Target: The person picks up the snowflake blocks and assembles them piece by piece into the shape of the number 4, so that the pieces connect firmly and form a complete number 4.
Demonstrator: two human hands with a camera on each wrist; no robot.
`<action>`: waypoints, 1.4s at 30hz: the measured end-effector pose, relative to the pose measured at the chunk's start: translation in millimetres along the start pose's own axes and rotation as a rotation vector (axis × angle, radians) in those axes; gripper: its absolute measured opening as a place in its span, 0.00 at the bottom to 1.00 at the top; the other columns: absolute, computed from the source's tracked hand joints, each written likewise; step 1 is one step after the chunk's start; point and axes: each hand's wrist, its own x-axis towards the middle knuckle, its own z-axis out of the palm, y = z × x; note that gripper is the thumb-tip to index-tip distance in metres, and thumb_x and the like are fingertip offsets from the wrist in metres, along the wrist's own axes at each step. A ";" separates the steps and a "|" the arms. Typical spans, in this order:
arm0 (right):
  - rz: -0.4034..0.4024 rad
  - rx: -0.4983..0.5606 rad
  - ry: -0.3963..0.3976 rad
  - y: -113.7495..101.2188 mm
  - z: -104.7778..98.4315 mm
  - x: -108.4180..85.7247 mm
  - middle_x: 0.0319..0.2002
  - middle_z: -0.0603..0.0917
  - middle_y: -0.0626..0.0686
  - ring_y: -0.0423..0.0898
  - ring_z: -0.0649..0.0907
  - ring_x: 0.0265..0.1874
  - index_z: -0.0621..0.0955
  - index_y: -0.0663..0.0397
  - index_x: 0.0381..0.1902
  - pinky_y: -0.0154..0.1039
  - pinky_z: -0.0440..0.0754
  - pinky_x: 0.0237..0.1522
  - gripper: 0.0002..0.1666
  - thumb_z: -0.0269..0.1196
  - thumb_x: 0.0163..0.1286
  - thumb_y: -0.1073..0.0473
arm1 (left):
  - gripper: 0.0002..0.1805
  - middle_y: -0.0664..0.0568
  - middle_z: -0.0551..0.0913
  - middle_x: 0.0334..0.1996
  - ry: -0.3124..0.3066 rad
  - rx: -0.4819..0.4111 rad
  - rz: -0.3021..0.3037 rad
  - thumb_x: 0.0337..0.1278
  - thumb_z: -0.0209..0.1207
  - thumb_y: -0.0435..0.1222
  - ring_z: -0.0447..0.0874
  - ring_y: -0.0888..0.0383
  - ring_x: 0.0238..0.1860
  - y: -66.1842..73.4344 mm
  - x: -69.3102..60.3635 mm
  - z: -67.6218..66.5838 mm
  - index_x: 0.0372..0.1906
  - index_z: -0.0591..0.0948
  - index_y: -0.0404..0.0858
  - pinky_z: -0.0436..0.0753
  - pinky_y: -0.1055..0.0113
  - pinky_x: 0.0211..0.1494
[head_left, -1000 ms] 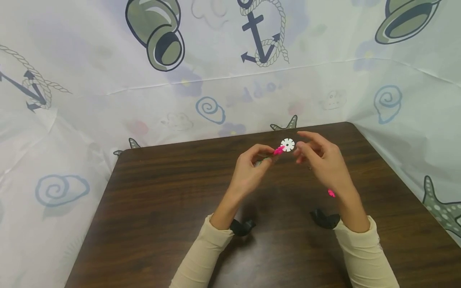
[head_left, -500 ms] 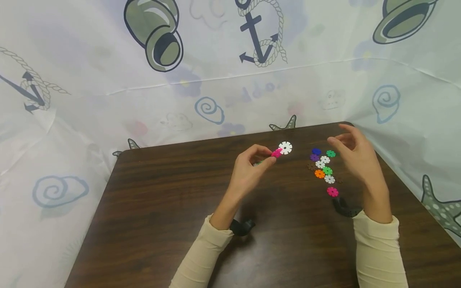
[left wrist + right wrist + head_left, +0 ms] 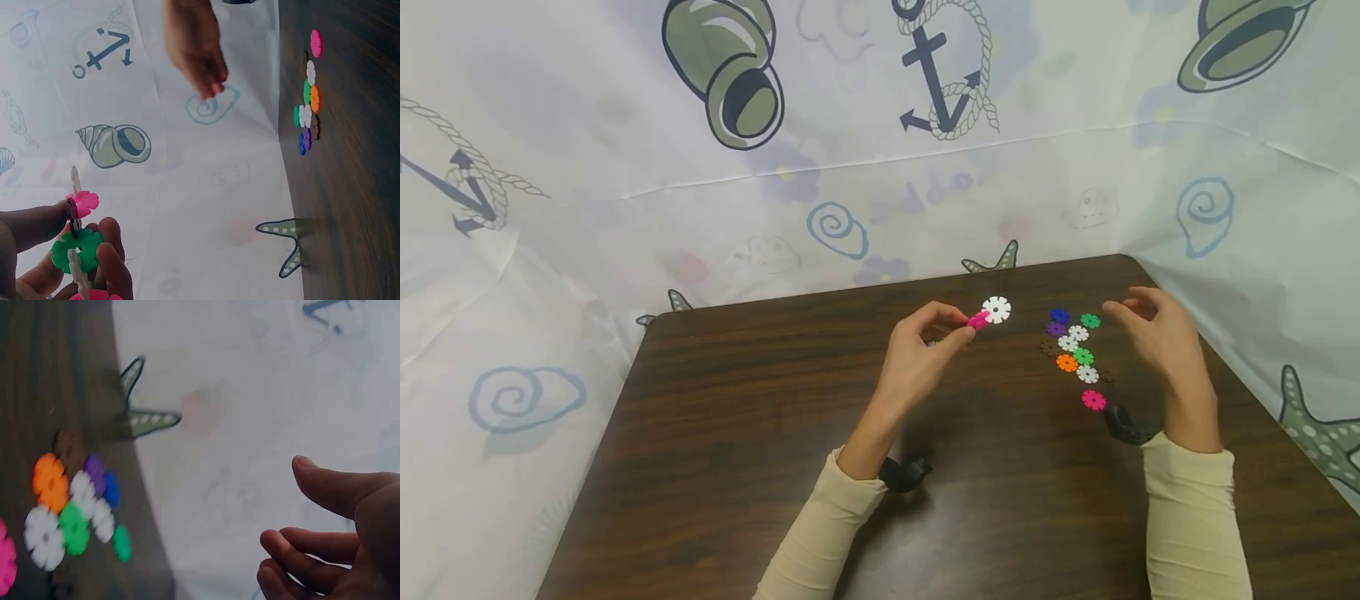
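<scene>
Apparently midway through joining slotted discs into a chain, and, judging by the layout, at the stage of adding another piece. Pinching the chain [image 3: 980, 320] between thumb and fingers of the left hand [image 3: 917, 346], held up above the table [image 3: 737, 417], with a white disc [image 3: 1003, 310] at the far end. Hovering with the right hand [image 3: 1163, 337] just to the right of the loose discs [image 3: 1068, 342], touching none, thumb well apart from gently bent fingers, with nothing between. Probably called for next: lowering to the cluster, pinching one disc by the rim, turning it crosswise and pressing slot into slot, with a steady left hold against twisting.

Thin, flat and round, seemingly of smooth plastic, notched about the rim like petals, with a small centre hole. Bright in the orange disc [image 3: 1067, 362] and in the pink disc [image 3: 1093, 400], set slightly apart on the near side; almost lost against dark wood grain in the brown disc [image 3: 67, 444]. Hard to tell from the dim left wrist view, crowded by fingers, how many links beyond the green disc [image 3: 92, 247]. Behind, softly creased white cloth [image 3: 865, 150], printed with anchors and shells.
</scene>
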 end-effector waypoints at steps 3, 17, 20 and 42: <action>0.015 -0.032 0.008 16.9 1.3 3.6 0.66 0.72 0.77 0.74 0.71 0.67 0.60 0.72 0.77 0.71 0.68 0.66 0.50 0.56 0.77 0.37 | 0.07 0.55 0.88 0.41 -0.004 0.004 -0.005 0.66 0.66 0.43 0.88 0.56 0.37 0.0 -0.3 0.3 0.44 0.85 0.46 0.79 0.65 0.37; 0.158 -0.236 -0.200 67.1 8.2 13.7 0.69 0.60 0.85 0.84 0.61 0.67 0.54 0.78 0.75 0.78 0.64 0.65 0.54 0.53 0.78 0.35 | 0.06 0.52 0.89 0.37 -0.010 0.001 0.004 0.67 0.66 0.41 0.88 0.54 0.36 0.2 0.0 1.4 0.42 0.86 0.44 0.78 0.68 0.34; 0.200 -0.251 -0.260 72.1 10.6 14.9 0.70 0.56 0.86 0.85 0.57 0.69 0.51 0.80 0.75 0.79 0.61 0.67 0.56 0.53 0.78 0.34 | 0.06 0.52 0.89 0.37 -0.013 0.002 0.003 0.66 0.66 0.40 0.88 0.53 0.36 0.3 0.4 1.7 0.42 0.87 0.44 0.78 0.69 0.33; 0.122 -0.282 -0.313 64.3 31.3 20.0 0.68 0.63 0.82 0.82 0.57 0.66 0.63 0.72 0.72 0.78 0.64 0.63 0.49 0.63 0.72 0.40 | 0.05 0.51 0.89 0.37 -0.032 -0.017 -0.010 0.67 0.66 0.40 0.89 0.46 0.39 0.9 0.8 2.5 0.42 0.87 0.43 0.78 0.69 0.32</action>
